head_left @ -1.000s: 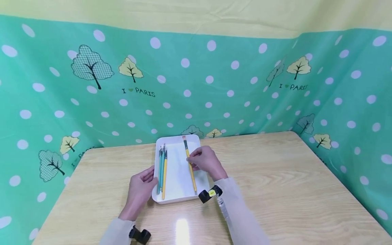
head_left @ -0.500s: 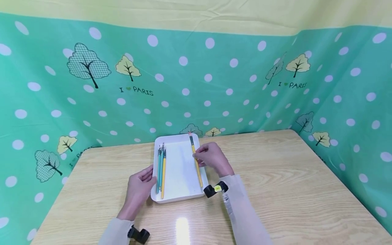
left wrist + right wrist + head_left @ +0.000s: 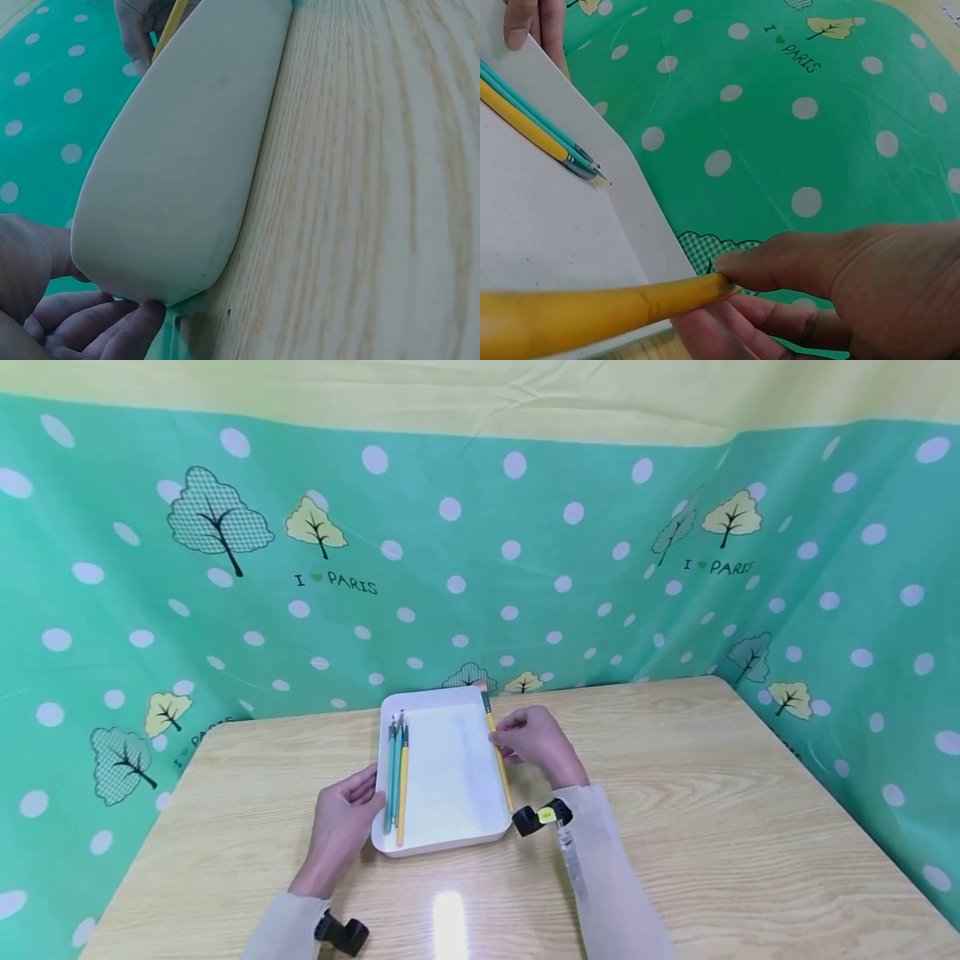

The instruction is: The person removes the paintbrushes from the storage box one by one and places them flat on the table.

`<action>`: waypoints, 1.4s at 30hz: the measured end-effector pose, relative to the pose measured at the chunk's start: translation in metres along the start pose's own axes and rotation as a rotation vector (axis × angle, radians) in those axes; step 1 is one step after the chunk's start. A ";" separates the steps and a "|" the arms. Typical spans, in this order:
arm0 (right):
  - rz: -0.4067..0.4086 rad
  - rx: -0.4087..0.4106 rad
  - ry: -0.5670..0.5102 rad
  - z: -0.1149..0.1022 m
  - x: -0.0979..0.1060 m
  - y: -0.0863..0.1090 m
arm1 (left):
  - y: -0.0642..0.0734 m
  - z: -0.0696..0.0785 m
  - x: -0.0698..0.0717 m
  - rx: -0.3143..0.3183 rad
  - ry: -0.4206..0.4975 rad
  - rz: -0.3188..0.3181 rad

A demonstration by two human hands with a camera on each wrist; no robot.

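A white rectangular tray lies on the table. My left hand grips its left side, thumb on the rim and fingers against the outer wall, as the left wrist view shows. Between thumb and fingers, my right hand pinches a yellow-handled paintbrush with a dark ferrule, bristles pointing away. That brush runs along the tray's right rim; its handle looms large in the right wrist view. Inside the tray's left side are teal paintbrushes and another yellow paintbrush, lying side by side.
The wooden table extends to both sides of the tray. Behind it and at the sides hangs a green dotted cloth with trees printed on it. A wrist camera sits close to the tray's right edge.
My right hand has moved right with the yellow paintbrush, from over the tray's interior to its right rim. The left hand keeps its grip on the tray.
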State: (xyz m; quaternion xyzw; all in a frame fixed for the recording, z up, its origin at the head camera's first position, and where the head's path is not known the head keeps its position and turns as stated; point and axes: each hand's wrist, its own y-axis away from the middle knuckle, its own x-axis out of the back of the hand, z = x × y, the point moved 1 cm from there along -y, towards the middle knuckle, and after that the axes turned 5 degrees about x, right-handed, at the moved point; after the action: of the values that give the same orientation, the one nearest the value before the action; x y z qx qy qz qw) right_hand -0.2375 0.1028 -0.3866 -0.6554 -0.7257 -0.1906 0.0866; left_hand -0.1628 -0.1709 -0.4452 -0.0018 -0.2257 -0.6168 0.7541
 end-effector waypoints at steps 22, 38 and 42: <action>0.029 -0.124 0.038 0.022 0.013 -0.015 | 0.000 -0.001 0.002 0.009 -0.005 0.000; 0.068 -0.182 0.118 0.039 0.010 -0.024 | 0.000 -0.002 0.001 0.010 0.007 -0.008; 0.076 -0.169 0.134 0.043 0.009 -0.024 | 0.000 -0.002 0.001 0.004 0.010 -0.007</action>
State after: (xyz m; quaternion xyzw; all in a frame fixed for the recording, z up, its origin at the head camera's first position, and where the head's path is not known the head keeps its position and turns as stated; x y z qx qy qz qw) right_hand -0.2572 0.1262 -0.4259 -0.6733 -0.6741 -0.2912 0.0866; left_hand -0.1622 -0.1719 -0.4466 0.0034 -0.2231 -0.6188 0.7532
